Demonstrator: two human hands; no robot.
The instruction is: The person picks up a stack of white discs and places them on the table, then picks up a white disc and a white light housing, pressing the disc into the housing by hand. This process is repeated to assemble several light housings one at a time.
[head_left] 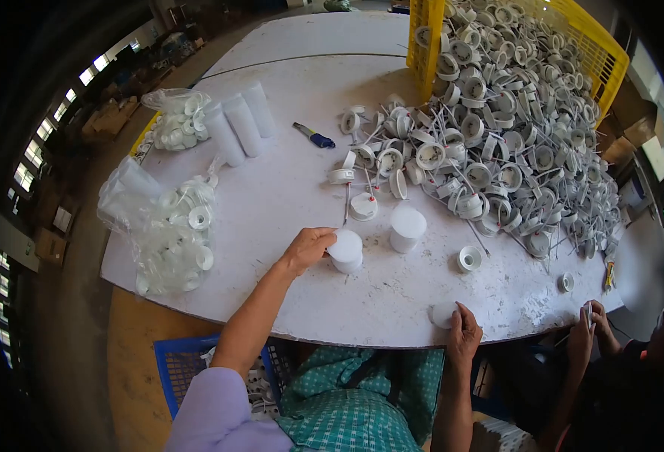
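left hand (307,248): fingers curled around the side of a short stack of white caps (345,251), gripping it where it stands on the worktop (287,188)

right hand (461,331): at the near edge of the worktop, fingers closed lightly on a single white cap (443,314) (partly hidden by the fingers)

stack of white caps: directly right of the left hand and touching it; well left of the right hand

second white stack (406,228): just right of the held stack and slightly farther from the person, apart from both hands

loose cap (469,259): open side up, right of the second stack

pile of white caps with tubes (498,151): beyond the held stack, spilling from a yellow crate (428,45)

clear bags of caps (170,233): well left of the held stack

blue-handled tool (315,136): far beyond the held stack

another person's hand (584,335): right of the right hand, holding a small part
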